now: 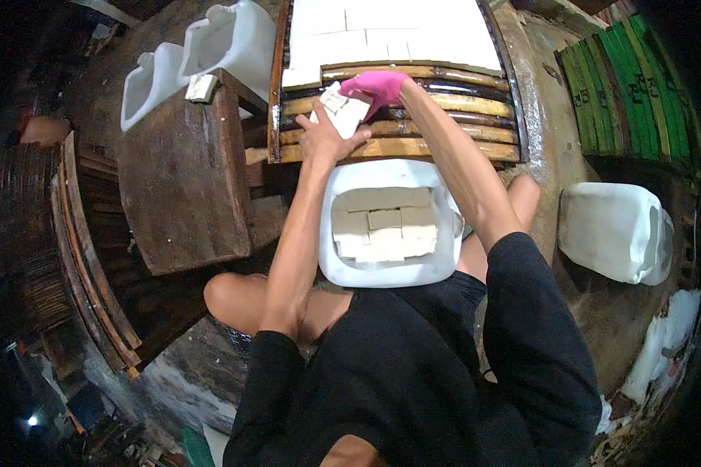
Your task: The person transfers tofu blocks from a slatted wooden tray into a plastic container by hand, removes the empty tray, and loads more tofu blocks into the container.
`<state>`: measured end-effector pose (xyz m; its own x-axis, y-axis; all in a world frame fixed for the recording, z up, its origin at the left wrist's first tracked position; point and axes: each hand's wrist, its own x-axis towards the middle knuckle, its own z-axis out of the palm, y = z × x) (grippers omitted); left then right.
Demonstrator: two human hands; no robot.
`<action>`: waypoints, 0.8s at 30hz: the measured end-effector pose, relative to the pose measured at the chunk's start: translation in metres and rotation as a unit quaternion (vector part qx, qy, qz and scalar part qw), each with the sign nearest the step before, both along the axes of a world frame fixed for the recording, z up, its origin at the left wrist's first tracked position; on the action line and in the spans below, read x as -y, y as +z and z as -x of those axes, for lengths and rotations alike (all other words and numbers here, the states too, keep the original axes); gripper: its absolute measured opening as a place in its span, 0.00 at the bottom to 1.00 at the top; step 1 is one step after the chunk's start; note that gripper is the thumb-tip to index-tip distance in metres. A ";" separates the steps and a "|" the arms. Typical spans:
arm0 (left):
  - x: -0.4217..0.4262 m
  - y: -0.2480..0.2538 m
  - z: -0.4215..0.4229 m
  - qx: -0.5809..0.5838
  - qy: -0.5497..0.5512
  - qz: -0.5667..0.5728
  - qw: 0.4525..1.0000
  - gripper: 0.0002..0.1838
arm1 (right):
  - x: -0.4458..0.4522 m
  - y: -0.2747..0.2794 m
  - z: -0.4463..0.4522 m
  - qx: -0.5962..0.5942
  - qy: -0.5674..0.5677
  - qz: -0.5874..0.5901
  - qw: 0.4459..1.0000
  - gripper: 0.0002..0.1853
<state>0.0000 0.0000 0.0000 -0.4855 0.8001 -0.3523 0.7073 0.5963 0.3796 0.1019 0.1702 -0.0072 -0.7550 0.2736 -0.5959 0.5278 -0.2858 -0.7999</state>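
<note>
White blocks that look like tofu (349, 117) are held between my two hands over the bamboo slats. My bare left hand (325, 142) grips them from the lower left, thumb toward the right. On their upper right side is my right hand (377, 87), in a pink glove, with its fingers curled over them and partly hidden. Just below, between my legs, a cut-open white plastic jerrycan (341, 274) holds several similar pale blocks (385, 220) packed together in liquid. Beyond my hands, a sheet of white tofu (397, 31), marked with cut lines, covers the far part of the bamboo rack (444, 103).
A dark wooden block (183, 179) stands at the left with a small pale piece (202, 88) on its corner. Two cut white jerrycans (152, 87) are behind it. Another jerrycan (604, 229) lies at the right, near green slatted boards (623, 93).
</note>
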 end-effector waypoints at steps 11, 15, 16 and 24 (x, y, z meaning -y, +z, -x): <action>0.006 -0.006 0.018 -0.006 -0.044 -0.084 0.995 0.62 | 0.009 0.014 0.000 -0.031 -0.043 0.015 0.999 0.09; 0.009 0.011 0.019 -0.002 -0.050 -0.084 0.995 0.56 | 0.007 0.004 0.001 -0.033 -0.066 0.035 0.997 0.08; 0.010 0.008 0.021 -0.003 -0.059 -0.102 0.993 0.56 | 0.004 0.000 0.002 -0.032 -0.066 0.041 0.996 0.09; 0.026 0.001 0.027 0.017 -0.088 -0.230 0.969 0.53 | 0.020 0.017 -0.023 -0.136 -0.071 0.125 0.980 0.05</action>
<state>-0.0265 -0.0257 0.0015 -0.3224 0.9454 0.0468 0.7646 0.2309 0.6017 0.1250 0.1501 0.0095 -0.8604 0.2581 -0.4394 0.2450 -0.5465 -0.8008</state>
